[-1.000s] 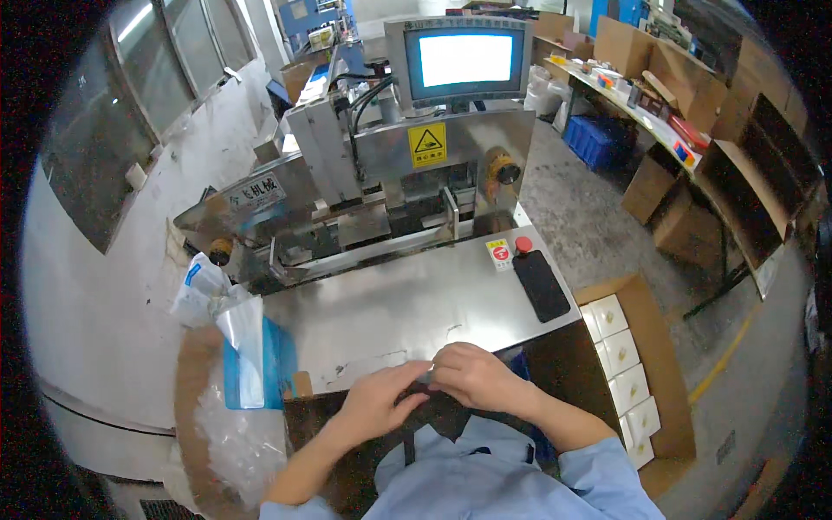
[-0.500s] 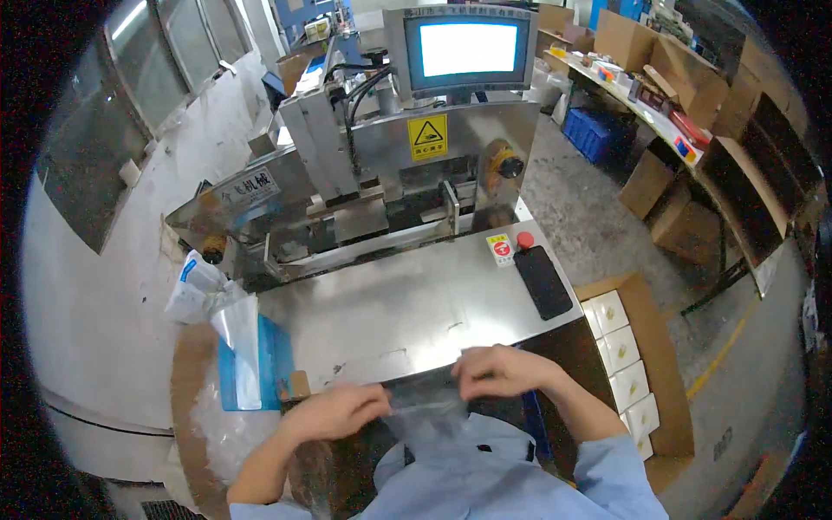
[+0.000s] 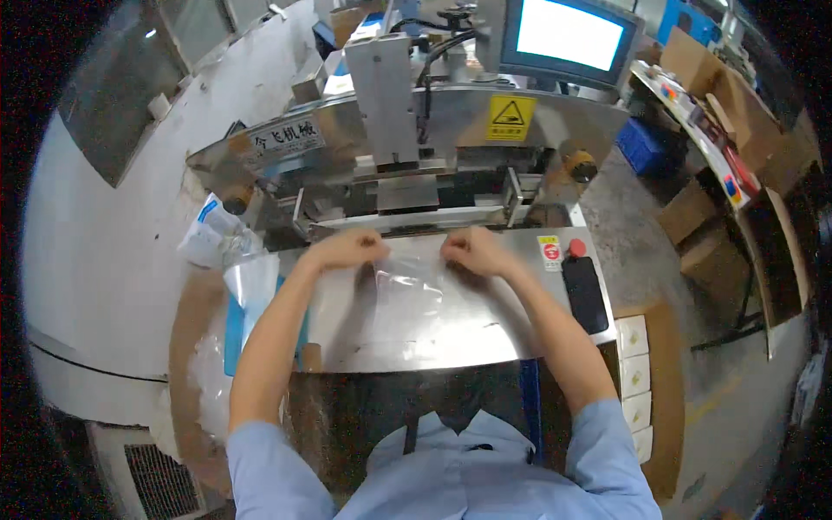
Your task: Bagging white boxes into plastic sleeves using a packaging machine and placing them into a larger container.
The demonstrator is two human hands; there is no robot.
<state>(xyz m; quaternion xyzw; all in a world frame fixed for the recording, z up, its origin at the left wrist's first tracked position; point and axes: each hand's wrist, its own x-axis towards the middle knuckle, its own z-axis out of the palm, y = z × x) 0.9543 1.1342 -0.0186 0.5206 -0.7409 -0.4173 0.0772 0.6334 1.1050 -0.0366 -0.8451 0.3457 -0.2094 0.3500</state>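
Note:
A clear plastic bag (image 3: 409,290) lies flat on the steel worktable (image 3: 485,325), its far edge close to the slot of the sealing machine (image 3: 407,143). My left hand (image 3: 347,250) pinches the bag's far left corner. My right hand (image 3: 472,250) pinches its far right corner. Both arms reach forward over the table from the lower edge.
A stack of clear bags on a blue sheet (image 3: 251,303) lies at the left. A black phone (image 3: 585,293) and a red button (image 3: 576,247) sit at the table's right. White boxes (image 3: 634,364) fill a carton at right. A lit screen (image 3: 568,35) stands above the machine.
Both hands moved from near my body forward across the table, carrying the clear bag up to the machine's slot and spreading it flat.

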